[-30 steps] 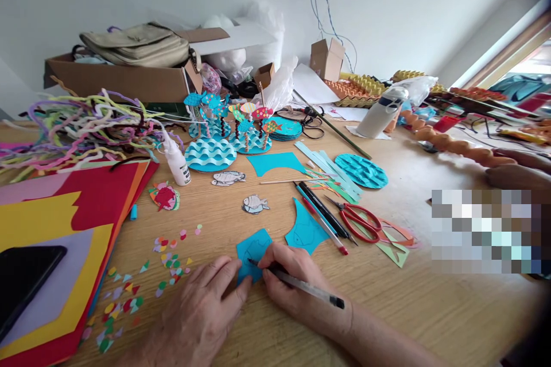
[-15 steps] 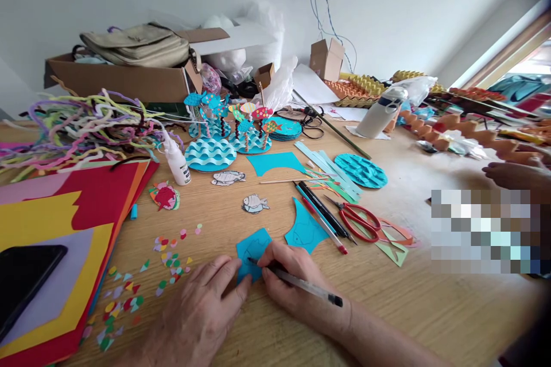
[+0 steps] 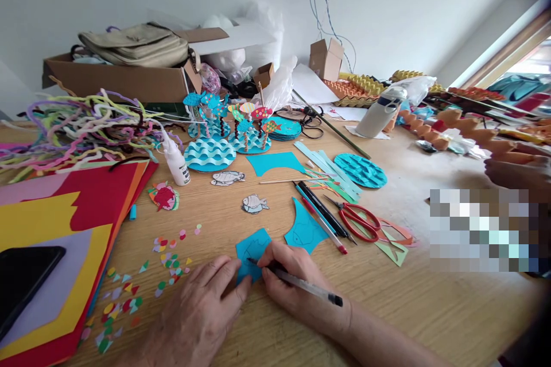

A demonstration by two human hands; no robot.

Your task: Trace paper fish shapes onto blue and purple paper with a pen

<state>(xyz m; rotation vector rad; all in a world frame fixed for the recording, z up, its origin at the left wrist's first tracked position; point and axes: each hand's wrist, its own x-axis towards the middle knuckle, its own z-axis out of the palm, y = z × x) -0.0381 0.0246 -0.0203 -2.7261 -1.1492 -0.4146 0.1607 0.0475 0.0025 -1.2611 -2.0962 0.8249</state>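
In my right hand (image 3: pixel 293 281) is a pen (image 3: pixel 307 285) with a clear barrel and a black end, gripped in a writing hold. Its tip touches a small piece of blue paper (image 3: pixel 253 241) that bears a drawn fish outline. My left hand (image 3: pixel 202 298) lies flat on the table, fingers extended, thumb and fingertips resting on the paper's left and lower edge. Just beyond, another blue scrap (image 3: pixel 305 226) also has a fish drawn on it. Two cut-out paper fish, one striped (image 3: pixel 228 178) and one grey (image 3: pixel 255 203), lie farther back.
Red-handled scissors (image 3: pixel 359 222) and several pens (image 3: pixel 321 212) lie to the right. Paper confetti (image 3: pixel 124 304), coloured sheets (image 3: pixel 94 235) and a phone (image 3: pixel 30 281) are at left. A glue bottle (image 3: pixel 174 157) stands near finished fish models (image 3: pixel 249 126). Another person's hand (image 3: pixel 516 172) shows at right.
My hands, the pen and the blue paper look almost unchanged. At the right edge, the other person's hand has shifted slightly.
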